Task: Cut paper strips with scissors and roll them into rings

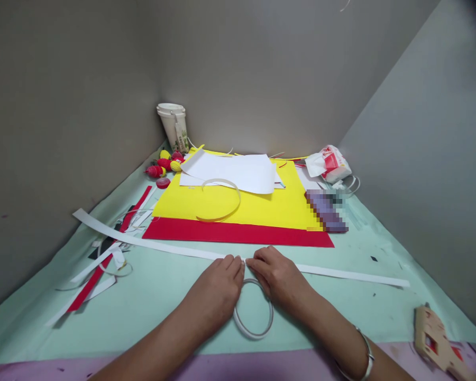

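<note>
A long white paper strip (pixel 174 249) runs across the pale green cloth, curling up at its left end. My left hand (pixel 224 288) is closed with fingertips pinched on the strip near its middle. Just to the right, my right hand (pixel 276 278) pinches it too, the fingertips of both hands nearly meeting. Whether it is one strip or two overlapping pieces there, I cannot tell. Between my wrists lies a thin white ring (pixel 253 335), which looks like a narrow tape roll, close to both hands.
Yellow sheets (pixel 269 211) lie on a red sheet (pixel 238 234), topped by white paper (pixel 234 172) and a curled strip (pixel 238 203). Paper scraps (pixel 99 272) are at left, a lidded cup (pixel 172 127) behind. A tissue pack (pixel 333 164) and glue gun (pixel 434 338) are at right.
</note>
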Demonstrator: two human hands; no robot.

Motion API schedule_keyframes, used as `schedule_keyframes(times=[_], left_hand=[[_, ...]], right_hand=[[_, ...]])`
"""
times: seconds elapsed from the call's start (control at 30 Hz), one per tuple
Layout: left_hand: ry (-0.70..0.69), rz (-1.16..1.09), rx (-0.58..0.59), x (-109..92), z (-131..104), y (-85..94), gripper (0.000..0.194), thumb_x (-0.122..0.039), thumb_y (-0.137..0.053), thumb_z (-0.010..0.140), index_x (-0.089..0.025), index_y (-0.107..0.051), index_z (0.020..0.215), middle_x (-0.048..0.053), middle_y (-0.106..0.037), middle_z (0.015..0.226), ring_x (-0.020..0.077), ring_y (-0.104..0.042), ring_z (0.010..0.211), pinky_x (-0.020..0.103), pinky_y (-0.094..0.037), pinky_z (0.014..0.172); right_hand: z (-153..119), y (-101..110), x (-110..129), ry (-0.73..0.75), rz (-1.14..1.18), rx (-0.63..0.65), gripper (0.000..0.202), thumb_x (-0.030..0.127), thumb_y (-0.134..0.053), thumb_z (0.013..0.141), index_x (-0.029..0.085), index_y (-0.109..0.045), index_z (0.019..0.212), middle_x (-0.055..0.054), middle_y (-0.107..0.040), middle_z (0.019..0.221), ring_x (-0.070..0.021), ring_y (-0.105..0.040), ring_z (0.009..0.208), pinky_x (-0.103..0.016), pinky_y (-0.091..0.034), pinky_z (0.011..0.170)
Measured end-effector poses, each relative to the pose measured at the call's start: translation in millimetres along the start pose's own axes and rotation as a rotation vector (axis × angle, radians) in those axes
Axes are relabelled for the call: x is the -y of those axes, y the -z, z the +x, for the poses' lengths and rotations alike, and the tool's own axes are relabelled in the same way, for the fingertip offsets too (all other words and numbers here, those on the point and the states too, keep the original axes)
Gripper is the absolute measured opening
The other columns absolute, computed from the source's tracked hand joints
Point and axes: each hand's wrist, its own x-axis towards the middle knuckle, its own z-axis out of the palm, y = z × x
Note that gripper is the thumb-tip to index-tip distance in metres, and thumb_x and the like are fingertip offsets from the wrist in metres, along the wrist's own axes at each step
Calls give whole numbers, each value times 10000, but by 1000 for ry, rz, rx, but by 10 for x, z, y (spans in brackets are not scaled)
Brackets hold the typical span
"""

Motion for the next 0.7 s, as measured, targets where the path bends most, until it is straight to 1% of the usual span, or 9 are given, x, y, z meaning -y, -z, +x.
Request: schedule_keyframes(times=[0.13,0.2,0.33,0.43,0.5,0.53,0.6,0.67,0.7], left_hand=[[-5,15,-4,3,1,-6,380,-63,-460,848,-39,-572,1210,167,-635,1158,268,-562,1006,389,-459,873],[-10,26,2,6,3,-6,376,-76,-460,855,-50,-577,1212,158,-633,1169,264,-561,1015,381,-458,877],[-22,25,11,18,5,-5,372,-90,-459,864,-47,-578,1214,153,-635,1161,266,-556,1021,381,-462,876],[-28,2,11,28,8,-4,356,-91,-456,864,-43,-589,1191,151,-638,1140,268,-557,1004,384,-471,861],[-28,-10,15,32,10,-4,342,-93,-454,869,-55,-597,1177,145,-636,1137,263,-556,1000,382,-471,861],[-28,-12,17,34,11,-5,338,-94,-454,871,-61,-599,1175,143,-635,1139,260,-554,1002,379,-469,865],[-31,-12,29,36,12,-5,334,-101,-460,874,-67,-598,1176,142,-630,1148,257,-549,1012,376,-462,878],[-33,-16,41,39,12,-3,328,-109,-469,872,-72,-600,1171,141,-624,1159,255,-545,1020,373,-458,884],[-36,-20,48,40,11,0,325,-115,-474,871,-75,-602,1167,141,-621,1164,255,-544,1023,373,-457,885]], right_hand=[[-5,17,-1,10,15,4,198,111,-474,917,173,-660,950,-75,-606,857,-173,-542,827,-266,-458,722],[-7,41,0,15,5,19,198,98,-484,905,174,-655,971,-77,-615,870,-176,-549,835,-271,-465,730],[-22,122,8,42,-23,83,269,68,-516,869,177,-624,1090,-87,-641,939,-192,-565,848,-295,-489,732],[-46,201,31,45,-15,136,359,46,-506,858,176,-578,1185,-94,-653,997,-202,-580,903,-317,-503,783],[-62,266,64,28,-10,154,384,54,-491,865,172,-549,1226,-103,-648,1032,-207,-584,937,-331,-503,813],[-70,304,87,14,-9,157,371,67,-488,871,170,-548,1223,-108,-640,1047,-211,-582,947,-336,-501,818],[-86,394,155,-18,-2,166,294,105,-490,884,169,-576,1158,-115,-624,1059,-216,-575,958,-342,-493,821],[-104,494,250,-38,22,209,176,151,-498,894,178,-613,1025,-100,-621,1017,-208,-573,928,-334,-482,806],[-113,539,306,-46,41,253,127,184,-507,900,186,-619,961,-83,-625,979,-200,-574,897,-325,-476,790]])
